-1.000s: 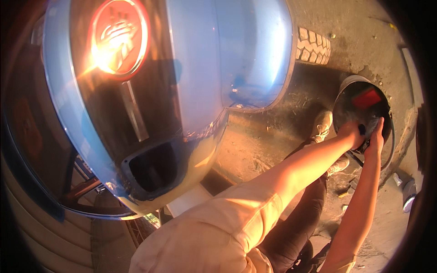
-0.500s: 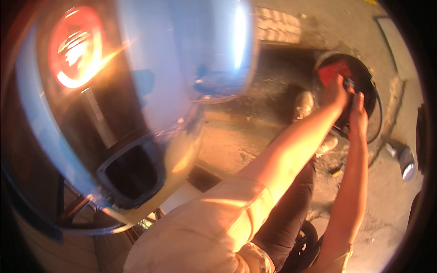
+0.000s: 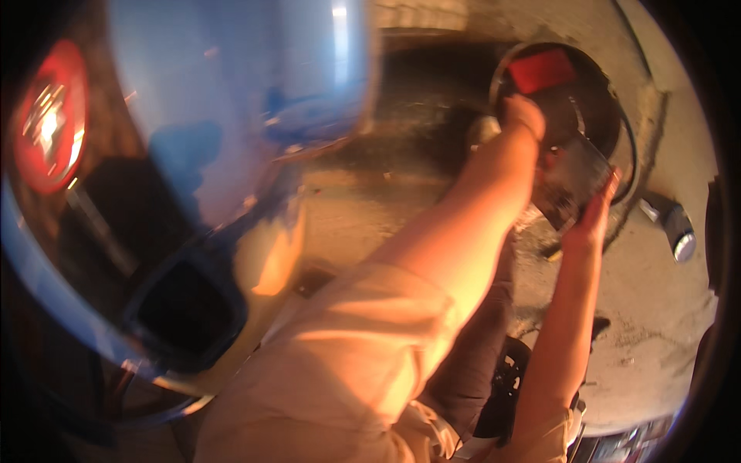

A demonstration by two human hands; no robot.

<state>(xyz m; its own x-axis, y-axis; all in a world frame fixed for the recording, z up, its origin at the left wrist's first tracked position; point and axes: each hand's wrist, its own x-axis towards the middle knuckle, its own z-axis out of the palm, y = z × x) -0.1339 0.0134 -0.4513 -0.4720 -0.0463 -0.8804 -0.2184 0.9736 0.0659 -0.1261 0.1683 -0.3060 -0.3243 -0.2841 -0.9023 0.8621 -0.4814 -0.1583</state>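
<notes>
Bucket (image 3: 598, 96) with a dark inside sits in the upper right of the head view, on the floor (image 3: 648, 309), and a red rectangular piece (image 3: 543, 71) shows in the upper part of its mouth. The left hand (image 3: 525, 116) is over the left side of that mouth, its fingers looking bunched; blur and angle leave me unable to tell whether its grip is closed, has hold of anything or touches the rim. The right hand (image 3: 593, 216), right of centre, has its grip closed along the right edge of a flat dark piece (image 3: 573, 177), which lies tilted across the bucket's lower edge in the picture.

A blue car body (image 3: 231, 69) fills the upper left, with a round red tail light (image 3: 52, 116) at the far left. A can-like object (image 3: 679, 231) lies at the right of the frame.

The flat piece, apparently held by one edge only, could twist or slip out, dropping into the bucket or onto the floor. A forearm leaning on the rim might tip the bucket. With both hands so close over the mouth, the piece could also knock the left knuckles.
</notes>
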